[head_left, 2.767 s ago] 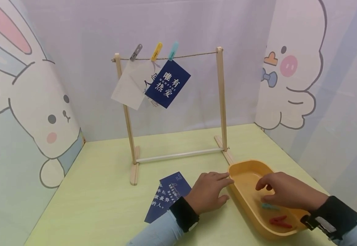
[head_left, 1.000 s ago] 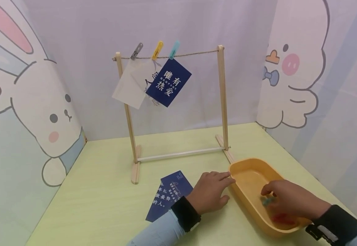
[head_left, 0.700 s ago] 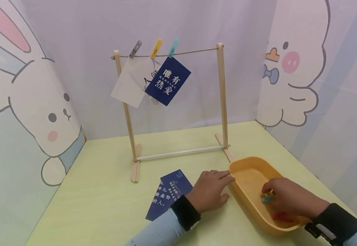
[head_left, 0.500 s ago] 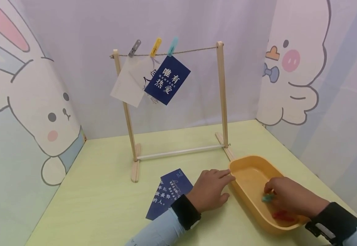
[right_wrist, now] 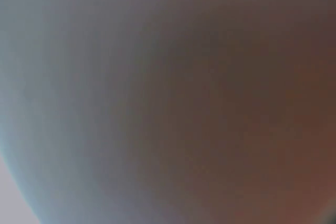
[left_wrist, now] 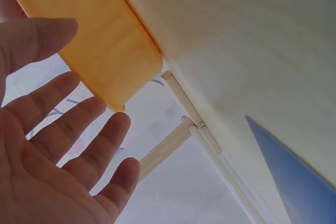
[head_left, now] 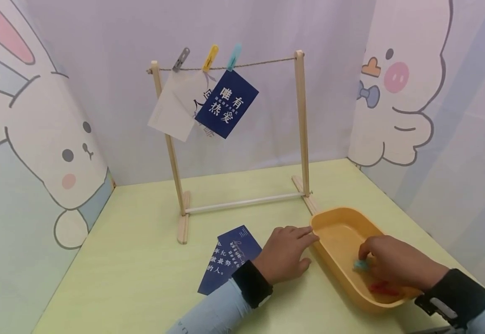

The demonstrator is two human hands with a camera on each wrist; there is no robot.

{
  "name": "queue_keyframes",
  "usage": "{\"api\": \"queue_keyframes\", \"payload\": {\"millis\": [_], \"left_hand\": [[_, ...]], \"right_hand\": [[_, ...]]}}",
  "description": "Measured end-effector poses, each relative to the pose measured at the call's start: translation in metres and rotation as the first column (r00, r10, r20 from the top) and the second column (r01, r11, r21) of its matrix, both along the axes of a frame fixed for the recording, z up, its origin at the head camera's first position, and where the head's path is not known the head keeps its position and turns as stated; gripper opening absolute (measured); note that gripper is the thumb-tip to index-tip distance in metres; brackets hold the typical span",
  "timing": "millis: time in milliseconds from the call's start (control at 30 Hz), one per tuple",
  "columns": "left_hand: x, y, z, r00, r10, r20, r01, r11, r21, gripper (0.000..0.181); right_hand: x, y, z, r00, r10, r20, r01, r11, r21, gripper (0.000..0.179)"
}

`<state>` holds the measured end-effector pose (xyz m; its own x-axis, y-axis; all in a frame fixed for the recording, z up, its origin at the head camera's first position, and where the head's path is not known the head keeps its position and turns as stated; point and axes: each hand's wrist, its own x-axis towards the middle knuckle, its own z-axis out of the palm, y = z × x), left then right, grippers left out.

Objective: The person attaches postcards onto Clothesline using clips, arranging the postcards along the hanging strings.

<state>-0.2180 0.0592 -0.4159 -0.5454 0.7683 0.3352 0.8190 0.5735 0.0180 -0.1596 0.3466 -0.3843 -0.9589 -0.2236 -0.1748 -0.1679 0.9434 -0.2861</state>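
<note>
Pinching teal clip (head_left: 361, 265) in yellow tray (head_left: 336, 232), right hand (head_left: 397, 262) has fingers curled; left hand (head_left: 283, 254) rests extended fingers on tray's left rim, presumably steadying it.

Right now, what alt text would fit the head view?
A right hand pinches a teal clip in a yellow tray; the left hand is at its rim. Behind, three clips hold cards on a line; blue cards lie nearby.

Pegs (head_left: 383, 289) in the tray (head_left: 342, 234) — cards (head_left: 227, 262) on the table (head_left: 133, 260) to its left — rack (head_left: 244, 202) behind.
</note>
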Motion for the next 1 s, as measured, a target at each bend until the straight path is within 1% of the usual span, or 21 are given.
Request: {"api": "queue_keyframes", "payload": {"millis": [167, 300, 467, 667, 800, 1000], "left_hand": [[-0.001, 0.000, 0.000, 1.000, -0.001, -0.001, 0.001, 1.000, 0.001, 0.051], [-0.001, 0.000, 0.000, 1.000, -0.002, -0.002, 0.002, 1.000, 0.008, 0.051], [0.000, -0.001, 0.002, 1.000, -0.003, -0.004, 0.003, 1.000, 0.011, 0.050], [0.000, -0.002, 0.003, 1.000, -0.004, 0.018, 0.004, 1.000, 0.005, 0.052], [0.000, 0.000, 0.003, 0.999, -0.001, 0.032, 0.001, 1.000, -0.011, 0.053], [0.000, -0.001, 0.003, 0.999, 0.002, 0.042, -0.001, 1.000, -0.005, 0.054]], "right_hand": [[-0.001, -0.001, 0.005, 0.997, -0.025, 0.067, 0.027, 0.999, -0.031, 0.019], [-0.001, 0.000, 0.006, 0.997, -0.015, 0.076, 0.019, 0.999, -0.046, 0.021], [0.001, -0.001, 0.010, 0.998, 0.012, 0.054, -0.009, 0.999, -0.051, 0.023], [0.000, -0.003, 0.010, 0.998, 0.055, -0.020, -0.055, 0.998, -0.037, 0.020], [-0.001, -0.004, 0.010, 0.996, 0.068, -0.057, -0.069, 0.997, -0.017, 0.018], [0.000, -0.004, 0.013, 0.993, 0.086, -0.080, -0.088, 0.996, -0.022, 0.016]]}}
